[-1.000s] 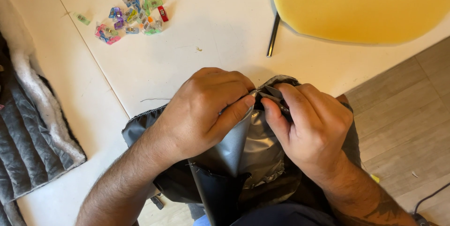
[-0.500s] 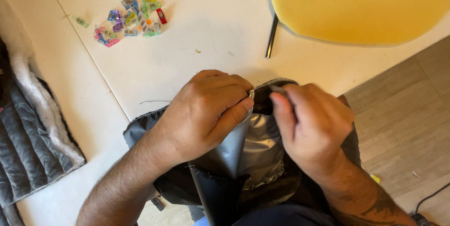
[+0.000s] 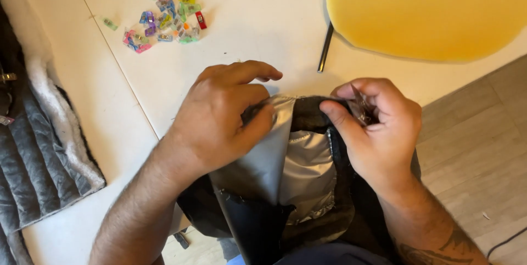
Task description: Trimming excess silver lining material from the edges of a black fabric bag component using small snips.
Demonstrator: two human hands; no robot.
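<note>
While your left hand (image 3: 219, 119) pinches the silver lining (image 3: 299, 171) of the dark fabric piece (image 3: 258, 226) at its top edge, the fingers (image 3: 263, 122) are closed tight on the fold, thumb pressed against the shiny side. Your right hand (image 3: 373, 127) holds the same edge a little to the right, its fingers curled shut around a small dark bunch of the material. The edge runs left to right between both hands, near the border of the tabletop (image 3: 258, 18), and the rest of the fabric hangs down toward you. Both hands are equally near to it. The coloured clips (image 3: 164, 18) lie well apart, far up on the left-hand side.
</note>
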